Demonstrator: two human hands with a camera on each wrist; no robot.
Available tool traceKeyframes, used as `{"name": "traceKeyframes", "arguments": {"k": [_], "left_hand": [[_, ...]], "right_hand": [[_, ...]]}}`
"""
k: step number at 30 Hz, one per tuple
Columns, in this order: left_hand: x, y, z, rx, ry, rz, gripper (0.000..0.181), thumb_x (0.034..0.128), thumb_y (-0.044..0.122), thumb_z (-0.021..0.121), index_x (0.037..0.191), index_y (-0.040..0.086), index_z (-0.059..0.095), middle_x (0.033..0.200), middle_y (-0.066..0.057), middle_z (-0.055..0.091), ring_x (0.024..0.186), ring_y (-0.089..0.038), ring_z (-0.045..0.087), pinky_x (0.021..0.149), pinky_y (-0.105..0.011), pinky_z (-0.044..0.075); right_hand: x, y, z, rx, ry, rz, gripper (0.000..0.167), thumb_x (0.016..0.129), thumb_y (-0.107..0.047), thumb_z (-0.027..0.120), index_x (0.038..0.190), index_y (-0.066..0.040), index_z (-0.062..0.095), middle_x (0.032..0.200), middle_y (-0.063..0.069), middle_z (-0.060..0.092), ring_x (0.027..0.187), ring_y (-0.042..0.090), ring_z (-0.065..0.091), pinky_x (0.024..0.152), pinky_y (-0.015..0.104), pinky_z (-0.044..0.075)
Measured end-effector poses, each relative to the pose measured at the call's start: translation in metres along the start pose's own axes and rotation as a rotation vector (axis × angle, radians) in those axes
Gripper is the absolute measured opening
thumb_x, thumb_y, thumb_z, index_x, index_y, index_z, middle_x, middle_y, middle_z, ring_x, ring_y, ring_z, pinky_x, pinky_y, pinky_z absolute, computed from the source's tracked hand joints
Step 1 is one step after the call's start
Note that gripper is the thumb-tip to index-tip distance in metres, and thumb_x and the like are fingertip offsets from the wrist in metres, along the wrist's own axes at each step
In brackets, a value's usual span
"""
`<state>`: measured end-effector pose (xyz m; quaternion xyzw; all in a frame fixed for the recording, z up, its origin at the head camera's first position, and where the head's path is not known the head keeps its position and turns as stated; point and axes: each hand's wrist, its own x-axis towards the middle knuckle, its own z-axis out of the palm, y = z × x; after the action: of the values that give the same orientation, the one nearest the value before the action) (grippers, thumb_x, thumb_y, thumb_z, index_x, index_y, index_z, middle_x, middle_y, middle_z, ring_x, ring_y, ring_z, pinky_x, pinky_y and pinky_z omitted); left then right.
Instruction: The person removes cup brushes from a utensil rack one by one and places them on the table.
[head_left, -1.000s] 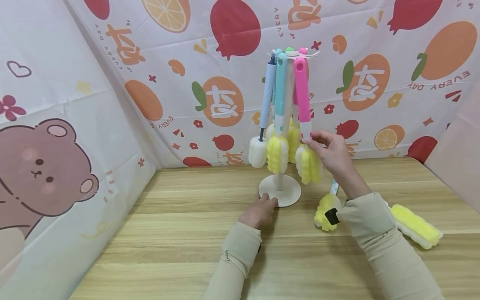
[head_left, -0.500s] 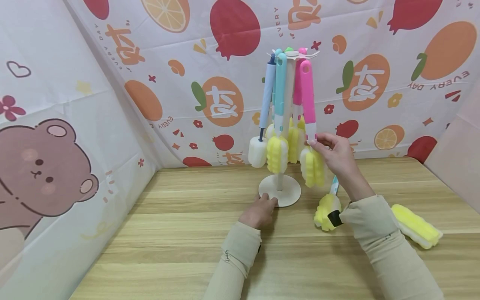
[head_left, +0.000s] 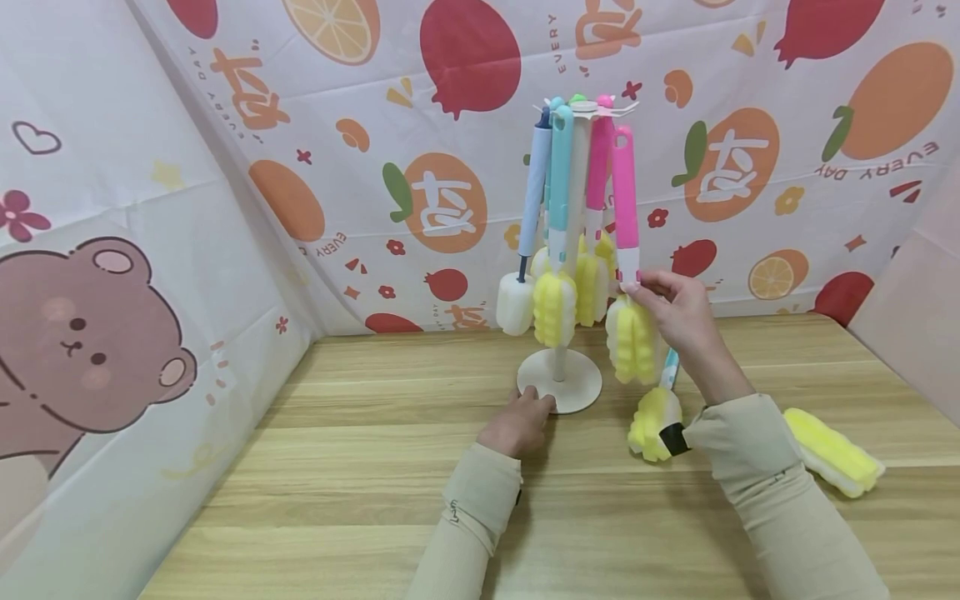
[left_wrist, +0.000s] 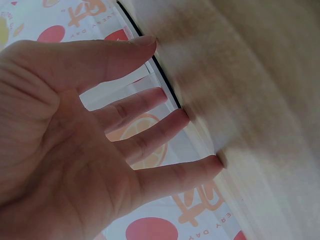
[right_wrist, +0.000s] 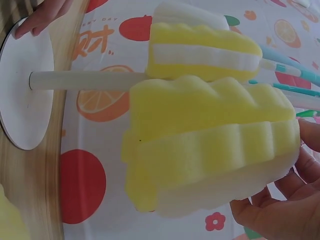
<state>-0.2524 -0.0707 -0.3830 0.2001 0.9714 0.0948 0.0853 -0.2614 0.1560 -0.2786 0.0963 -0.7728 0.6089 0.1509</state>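
Note:
A white stand with a round base (head_left: 577,392) holds several brushes by their handle tops, among them a teal one (head_left: 559,183) and a light blue one (head_left: 533,192). My right hand (head_left: 678,321) pinches the white neck of a pink-handled brush (head_left: 625,192); its top is off to the right of the stand's hooks, and its yellow-and-white sponge (right_wrist: 210,145) hangs below the fingers. My left hand (head_left: 517,423) rests its fingers on the base's front left edge; in the left wrist view the fingers (left_wrist: 170,175) are spread and nearly straight.
On the table (head_left: 360,467), right of the base, lies a brush with a yellow sponge (head_left: 651,425), partly behind the right cuff. Further right lies a long yellow-and-white sponge (head_left: 832,454), partly hidden by the sleeve. A fruit-print cloth (head_left: 360,233) stands behind.
The pink-handled brush in my right hand has moved right and slightly down, away from the stand's hooks. Another pink brush behind it now shows more. My left hand has stayed in place.

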Motion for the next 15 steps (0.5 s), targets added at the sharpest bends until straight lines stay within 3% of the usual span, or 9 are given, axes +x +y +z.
{"name": "traceKeyframes", "arguments": {"k": [7,15], "left_hand": [[-0.001,0.000,0.000,0.003,0.003,0.003,0.027,0.0940,0.001,0.066,0.119,0.012,0.065,0.108,-0.009,0.053,0.098,-0.027,0.047,0.079,-0.038,0.049],[-0.001,0.000,-0.001,-0.003,0.003,0.007,0.027,0.0933,0.000,0.067,0.118,0.012,0.065,0.107,-0.009,0.052,0.097,-0.027,0.047,0.078,-0.037,0.049]], "right_hand": [[-0.001,0.004,-0.001,0.006,0.010,-0.007,0.036,0.102,-0.014,0.063,0.126,0.012,0.062,0.094,-0.018,0.064,0.099,0.011,0.054,0.084,0.017,0.045],[0.000,0.012,-0.002,-0.020,0.052,0.014,0.036,0.100,-0.012,0.066,0.127,0.012,0.063,0.088,-0.010,0.059,0.083,0.011,0.047,0.067,0.015,0.042]]}}
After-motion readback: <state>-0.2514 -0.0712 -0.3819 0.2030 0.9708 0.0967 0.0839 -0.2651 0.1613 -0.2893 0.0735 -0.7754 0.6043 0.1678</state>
